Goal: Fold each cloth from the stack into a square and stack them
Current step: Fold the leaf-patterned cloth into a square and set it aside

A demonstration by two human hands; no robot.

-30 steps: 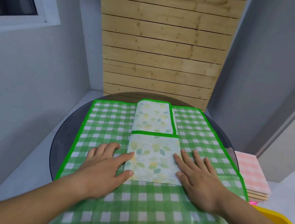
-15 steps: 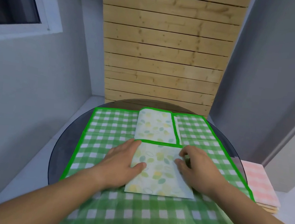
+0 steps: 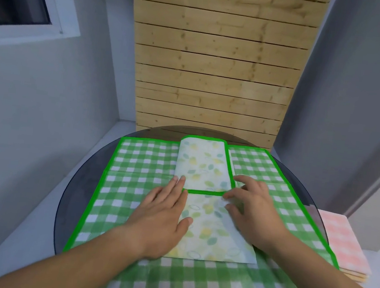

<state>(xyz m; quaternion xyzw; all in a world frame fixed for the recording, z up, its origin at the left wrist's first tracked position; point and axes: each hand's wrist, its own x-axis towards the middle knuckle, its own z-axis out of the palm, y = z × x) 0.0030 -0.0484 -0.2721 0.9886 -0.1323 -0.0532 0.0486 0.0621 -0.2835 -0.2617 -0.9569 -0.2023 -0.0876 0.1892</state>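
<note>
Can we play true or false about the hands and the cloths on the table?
1. The left hand lies flat on the near leafy cloth. True.
2. The big checked cloth is red and white. False: it is green and white.
3. The pink cloths are to the left of the table. False: they are to its right.
4. The right hand has curled fingers at the near leafy cloth's right edge. True.
5. The table is square. False: it is round.
</note>
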